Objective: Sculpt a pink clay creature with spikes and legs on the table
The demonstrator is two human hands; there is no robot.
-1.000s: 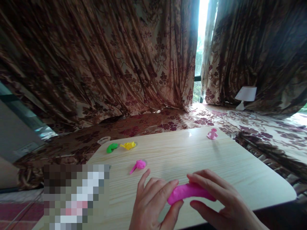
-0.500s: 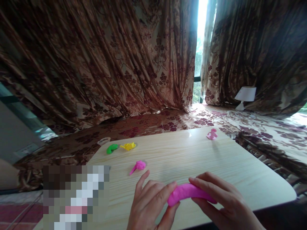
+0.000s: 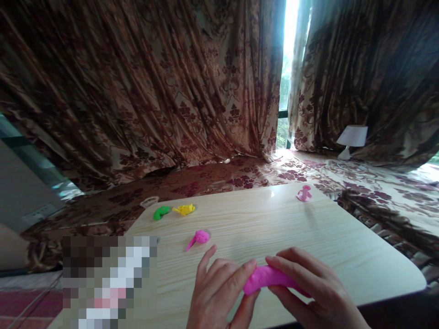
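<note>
Your left hand (image 3: 219, 287) pinches the left end of the pink roll (image 3: 265, 278), and your right hand (image 3: 313, 284) clasps its right part, over the near side of the table (image 3: 247, 219).

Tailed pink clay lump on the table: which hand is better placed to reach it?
Left hand, probably: it is nearer the tailed pink clay lump; the right hand sits farther off. Both grip the pink clay roll, so the left would have to release its end first.
</note>
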